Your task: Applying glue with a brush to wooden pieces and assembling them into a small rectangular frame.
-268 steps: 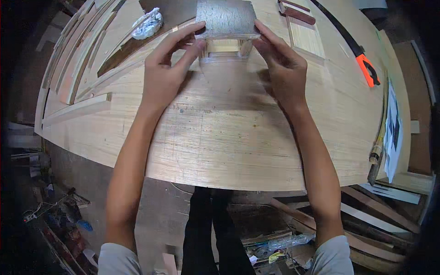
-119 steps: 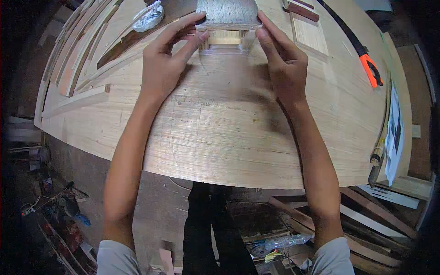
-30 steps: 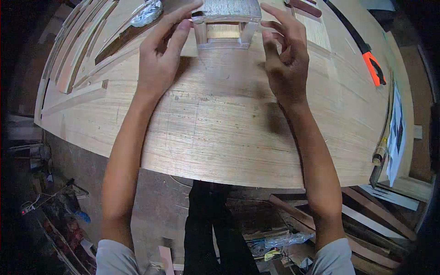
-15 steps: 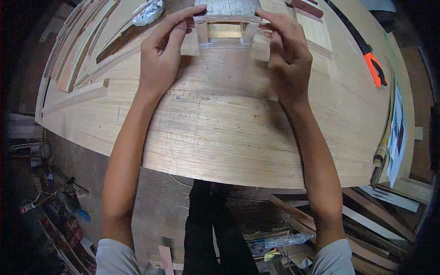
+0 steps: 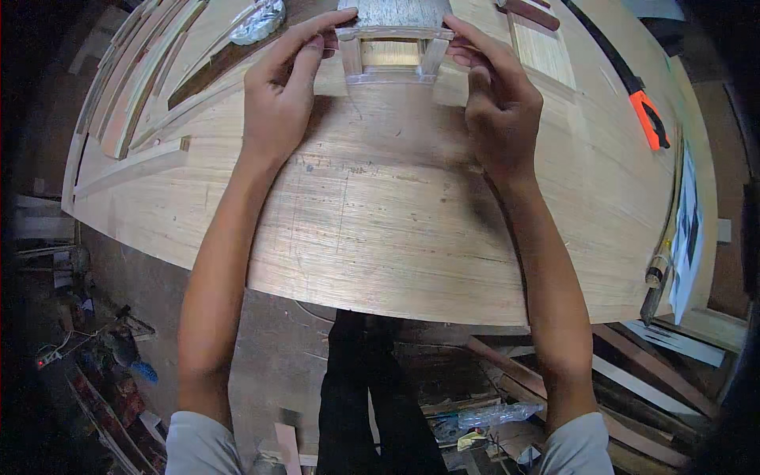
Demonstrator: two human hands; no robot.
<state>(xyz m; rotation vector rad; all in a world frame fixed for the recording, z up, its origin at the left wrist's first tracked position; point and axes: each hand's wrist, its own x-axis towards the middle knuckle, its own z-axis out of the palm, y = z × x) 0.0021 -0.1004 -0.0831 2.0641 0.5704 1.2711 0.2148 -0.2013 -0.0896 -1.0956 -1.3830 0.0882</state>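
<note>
At the far middle of the plywood tabletop (image 5: 380,237) stands a small wooden box-like model (image 5: 396,14). It has a dark, grained top and a pale frame round a front opening. My left hand (image 5: 281,99) grips its left side, index finger along the upper edge and thumb lower down. On the opposite side my right hand (image 5: 503,103) holds it in the same way, index finger at the top right corner and the other fingers curled below. The far part of the model is cut off by the picture's upper edge.
Wood strips (image 5: 142,87) and a clear plastic bag (image 5: 259,22) lie at the left. To the right are a dark red block (image 5: 529,13), a handsaw with an orange handle (image 5: 649,119), a chisel-like tool (image 5: 655,273) and paper sheets (image 5: 687,229). Timber offcuts (image 5: 633,372) lie below the table.
Both hands and the model have shifted very slightly to the right in the picture. The hold on the model looks the same.
</note>
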